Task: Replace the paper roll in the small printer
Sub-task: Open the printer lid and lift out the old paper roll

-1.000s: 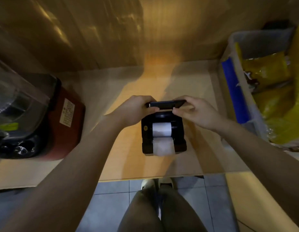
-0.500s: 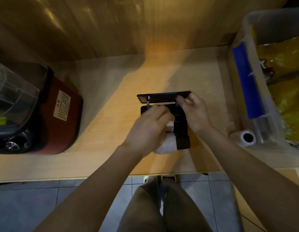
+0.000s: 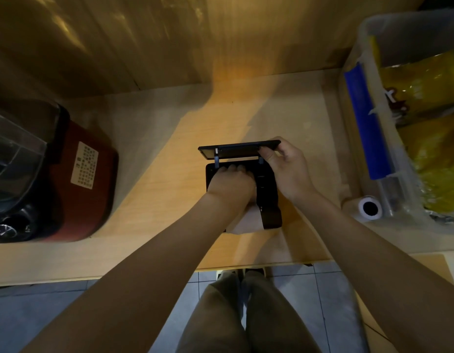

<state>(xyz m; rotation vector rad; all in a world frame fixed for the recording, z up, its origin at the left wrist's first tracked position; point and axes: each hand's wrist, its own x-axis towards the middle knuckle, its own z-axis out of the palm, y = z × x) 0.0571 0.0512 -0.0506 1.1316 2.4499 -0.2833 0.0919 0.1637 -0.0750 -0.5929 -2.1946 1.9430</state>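
Note:
A small black printer [image 3: 268, 194] sits in the middle of the wooden desk [image 3: 170, 200] with its lid [image 3: 238, 150] raised. My right hand [image 3: 288, 169] pinches the lid's right end and holds it up. My left hand [image 3: 232, 186] reaches down into the paper bay, its fingers curled over the roll inside, which is hidden beneath it. A white tail of paper [image 3: 246, 221] sticks out at the printer's front. A second white paper roll [image 3: 369, 208] lies on its side at the right of the desk, apart from both hands.
A red appliance with a clear jug [image 3: 55, 179] stands at the left. A clear plastic bin [image 3: 404, 123] with yellow packets and a blue strip fills the right side. The desk's front edge runs just above my knees, over a tiled floor.
My left hand left the lid and went down into the paper bay, covering the roll. My right hand kept hold of the lid. The view shifted, bringing the spare roll into sight.

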